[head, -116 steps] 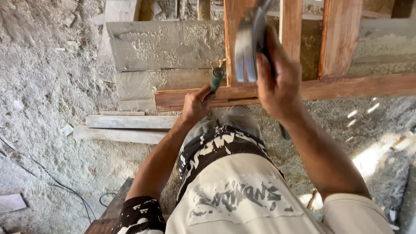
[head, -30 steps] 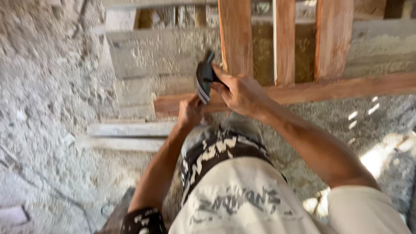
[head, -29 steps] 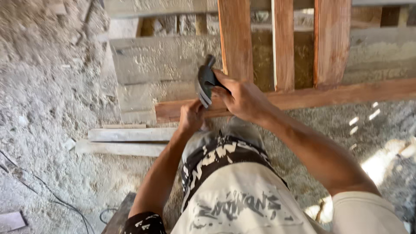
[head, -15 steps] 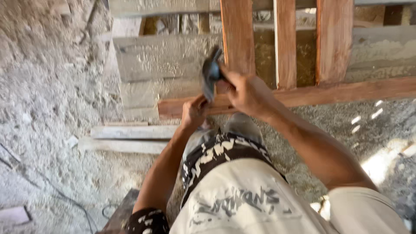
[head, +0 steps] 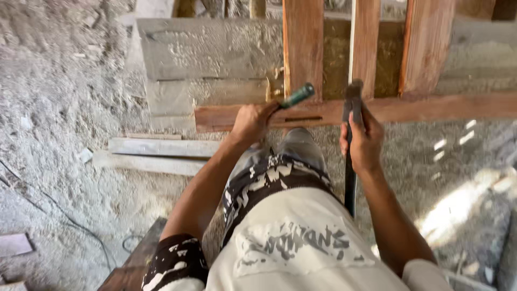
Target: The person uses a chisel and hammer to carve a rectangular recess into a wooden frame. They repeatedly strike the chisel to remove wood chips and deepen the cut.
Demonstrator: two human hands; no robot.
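My left hand [head: 252, 122] grips a chisel with a green handle [head: 297, 95], its blade laid against the horizontal reddish wooden rail [head: 431, 108]. A narrow slot [head: 303, 118] is cut in the rail just right of that hand. My right hand [head: 362, 137] holds a dark hammer [head: 352, 105] near its head, the handle running down past my wrist. The hammer head rests close to the rail, right of the chisel. My knee in patterned trousers [head: 280, 172] is below the rail.
Three upright reddish boards [head: 302, 48] rise from the rail. Grey cement-stained planks [head: 210, 51] lie behind at the left, and two pale planks [head: 161, 148] lie on the rough sandy ground. A thin cable [head: 54, 210] runs across the ground at lower left.
My right hand has swung the hammer away from the chisel to the right and lowered it. The green chisel handle now shows. My left hand has stayed on the chisel.
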